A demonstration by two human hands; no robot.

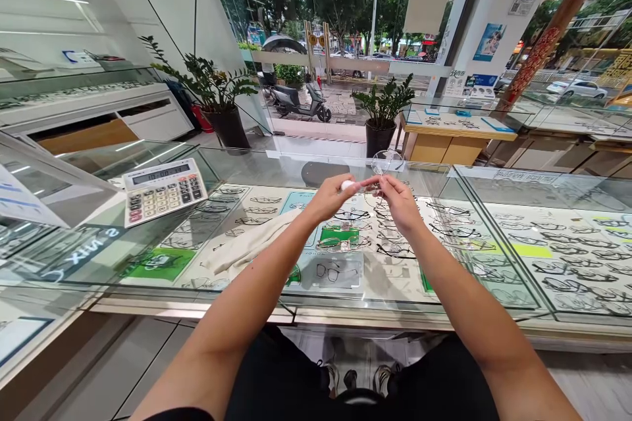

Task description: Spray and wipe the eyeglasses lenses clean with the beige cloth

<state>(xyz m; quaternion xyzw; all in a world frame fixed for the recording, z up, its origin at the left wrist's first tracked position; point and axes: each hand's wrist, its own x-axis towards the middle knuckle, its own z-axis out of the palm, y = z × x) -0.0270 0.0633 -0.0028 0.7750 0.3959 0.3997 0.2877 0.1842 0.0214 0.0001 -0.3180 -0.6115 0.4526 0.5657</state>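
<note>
Both of my hands are raised close together over the glass counter (pixel 424 299). My right hand (pixel 399 200) is closed in a pinch on a pair of thin-rimmed eyeglasses (pixel 388 161); a clear round lens stands up above the fingers. My left hand (pixel 332 197) is closed around a small white thing (pixel 348 185), whose kind is too small to tell. Its index finger reaches toward the glasses, near the right fingertips. A cream cloth (pixel 257 243) lies crumpled on the countertop, partly behind my left forearm.
On the left stands a calculator (pixel 165 191). Beneath the glass lie rows of spectacle frames (pixel 449 230) and a picture card of glasses (pixel 338 273). A dark, rounded object (pixel 323 173) is beyond my hands. Potted plants (pixel 380 125) stand by the window, with a scooter (pixel 301 102) outside.
</note>
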